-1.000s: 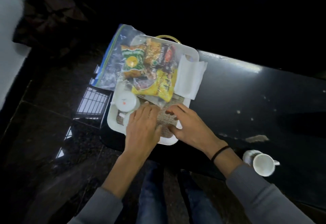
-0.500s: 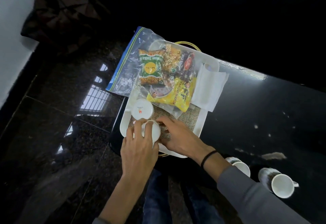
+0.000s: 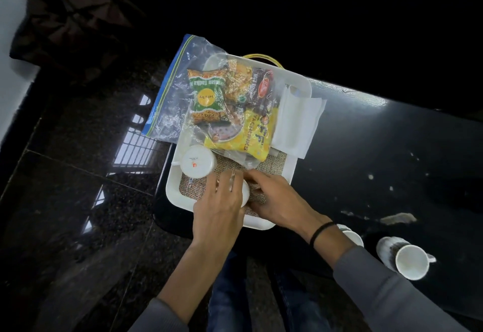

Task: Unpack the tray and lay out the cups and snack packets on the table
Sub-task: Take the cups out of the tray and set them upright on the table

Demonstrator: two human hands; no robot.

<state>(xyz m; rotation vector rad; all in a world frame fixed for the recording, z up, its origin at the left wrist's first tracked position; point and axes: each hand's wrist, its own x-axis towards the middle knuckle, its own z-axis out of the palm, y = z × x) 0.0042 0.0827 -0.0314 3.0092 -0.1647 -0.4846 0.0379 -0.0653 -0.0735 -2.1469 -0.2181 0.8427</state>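
Tray [image 3: 173,195], white plastic and lined with a burlap mat [image 3: 273,167], sits at the left end of a glossy black desk [image 3: 392,161], seen from the head camera looking down. Across its far half lies a clear zip bag [image 3: 177,101] holding the snack packets: a green packet [image 3: 206,96], a yellow packet [image 3: 248,135] and a dark red packet [image 3: 262,85]. The bag's sealed edge hangs past the tray's left rim, over the dark stone floor [image 3: 78,201]. Folded white napkins [image 3: 298,122] drape over the right rim. On the near half an upturned cup [image 3: 197,161] stands mouth down on the mat, probably packed that way to stay clean and steady. Just beside it, both hands meet over a small white cup [image 3: 245,193], which is mostly hidden. The left hand [image 3: 219,211] covers it from above, fingers [image 3: 224,180] curved down round it. The right hand [image 3: 277,201], a black band [image 3: 321,232] on its wrist, appears to close thumb and forefinger on the cup's right side. The two-handed hold seems meant to lift it without knocking its neighbour. Two patterned cups are already set out near the desk's front edge on the right, well apart from the tray: a first laid-out cup [image 3: 352,237], partly behind the right forearm, and a second laid-out cup [image 3: 411,266], its open mouth showing. The bag looks unopened, so the packets are yet to come out.
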